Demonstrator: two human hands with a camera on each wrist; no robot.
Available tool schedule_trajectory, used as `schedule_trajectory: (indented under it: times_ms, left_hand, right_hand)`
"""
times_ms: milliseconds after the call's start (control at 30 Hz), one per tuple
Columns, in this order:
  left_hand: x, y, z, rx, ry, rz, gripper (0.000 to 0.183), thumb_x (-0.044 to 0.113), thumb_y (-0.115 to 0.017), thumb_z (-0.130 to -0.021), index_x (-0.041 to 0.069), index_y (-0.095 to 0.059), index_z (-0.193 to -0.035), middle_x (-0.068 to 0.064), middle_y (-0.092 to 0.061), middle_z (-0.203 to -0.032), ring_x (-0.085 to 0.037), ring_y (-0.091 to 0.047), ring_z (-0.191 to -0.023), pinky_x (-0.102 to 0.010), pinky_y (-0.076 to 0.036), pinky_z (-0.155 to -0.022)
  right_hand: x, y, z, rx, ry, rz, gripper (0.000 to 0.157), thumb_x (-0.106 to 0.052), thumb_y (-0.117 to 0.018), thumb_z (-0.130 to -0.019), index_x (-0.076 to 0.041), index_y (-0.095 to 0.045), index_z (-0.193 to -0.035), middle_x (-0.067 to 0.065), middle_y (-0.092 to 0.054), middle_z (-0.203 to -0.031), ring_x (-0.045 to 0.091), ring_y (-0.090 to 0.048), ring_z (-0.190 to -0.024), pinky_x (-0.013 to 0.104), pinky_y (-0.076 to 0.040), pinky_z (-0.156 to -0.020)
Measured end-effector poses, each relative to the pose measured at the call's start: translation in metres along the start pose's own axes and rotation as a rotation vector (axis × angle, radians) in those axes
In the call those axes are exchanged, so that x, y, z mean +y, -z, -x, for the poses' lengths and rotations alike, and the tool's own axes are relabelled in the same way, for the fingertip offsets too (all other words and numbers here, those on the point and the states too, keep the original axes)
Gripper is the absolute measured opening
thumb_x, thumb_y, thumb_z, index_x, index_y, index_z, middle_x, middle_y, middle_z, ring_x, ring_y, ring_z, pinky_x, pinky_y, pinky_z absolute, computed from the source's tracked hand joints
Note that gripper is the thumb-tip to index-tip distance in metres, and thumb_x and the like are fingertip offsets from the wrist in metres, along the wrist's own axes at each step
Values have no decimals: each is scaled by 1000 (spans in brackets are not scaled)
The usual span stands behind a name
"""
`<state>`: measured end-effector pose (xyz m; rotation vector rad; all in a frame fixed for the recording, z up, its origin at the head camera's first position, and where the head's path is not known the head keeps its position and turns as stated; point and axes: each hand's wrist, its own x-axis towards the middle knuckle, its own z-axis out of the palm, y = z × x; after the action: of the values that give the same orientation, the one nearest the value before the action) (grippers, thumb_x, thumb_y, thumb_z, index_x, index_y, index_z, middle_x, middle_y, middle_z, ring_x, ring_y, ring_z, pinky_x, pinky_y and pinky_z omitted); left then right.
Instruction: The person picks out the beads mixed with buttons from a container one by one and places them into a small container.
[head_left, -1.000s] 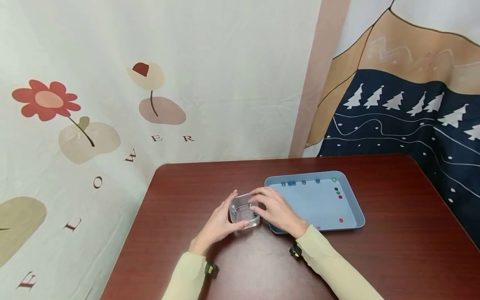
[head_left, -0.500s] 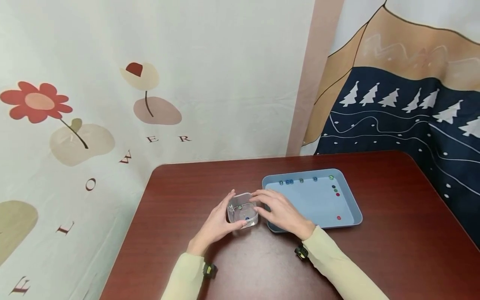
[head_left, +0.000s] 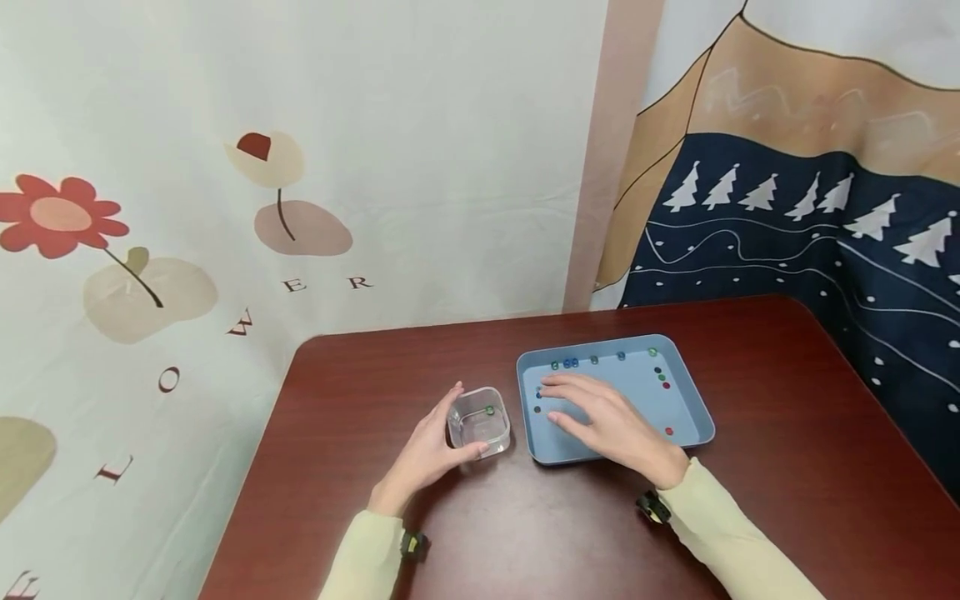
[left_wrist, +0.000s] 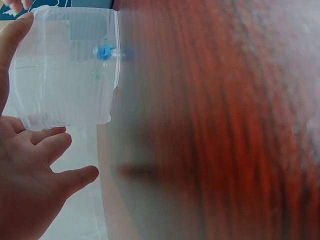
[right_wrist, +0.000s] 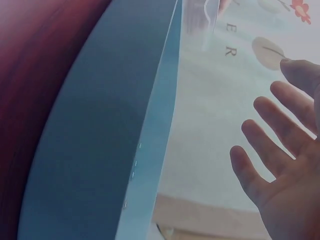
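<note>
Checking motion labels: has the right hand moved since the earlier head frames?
Yes, rightward. Against the blue tray, the right hand earlier reached past the left edge to the clear container; now it is over the tray.

The head camera looks forward and down across the reddish-brown wood-grained surface [head_left: 517, 542], far enough back to take in the left hand [head_left: 427, 457], the right hand [head_left: 618, 423] and the pale flower-printed cloth [head_left: 450, 167] behind. The left wrist camera is close in, rolled sideways, facing the clear square plastic container [left_wrist: 65, 90] at its upper left. The right wrist camera, rolled the opposite way, looks closely past the blue rectangular tray [right_wrist: 90, 125] toward the same cloth. All three views share the container, though the right wrist one catches only part, along its top edge.
</note>
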<state>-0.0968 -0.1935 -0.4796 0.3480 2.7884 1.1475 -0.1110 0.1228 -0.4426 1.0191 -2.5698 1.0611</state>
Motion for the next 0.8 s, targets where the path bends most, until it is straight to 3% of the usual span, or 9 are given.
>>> schedule_trajectory:
  times_ms: [400,600,800]
  left_hand:
    - [-3,-3,3,7,1,14,106,43,-89,-79,9,-33,-162,-11,-44,-160,-32,-53,-132,-55,-45,-108]
    - [-2,-2,4,16,6,30,105,41,-90,-79,12,-33,-163,-10,-44,-160,-31,-53,-132,-55,-43,-110]
    - [-3,-3,1,15,-5,21,106,44,-89,-80,11,-32,-163,-12,-43,-160,-33,-53,-133,-55,-43,-110]
  right_hand:
    - [32,36,34,43,-145,160,48,-21,-77,-95,-10,-66,-140,11,-57,-149,36,-47,-142,68,-37,-110]
    - [55,48,41,83,-178,245,46,-18,-77,-94,-5,-66,-137,16,-57,-148,41,-43,-142,70,-37,-108]
    - [70,53,41,62,-187,272,47,-19,-76,-94,-2,-65,-137,20,-58,-146,43,-45,-140,69,-39,-106]
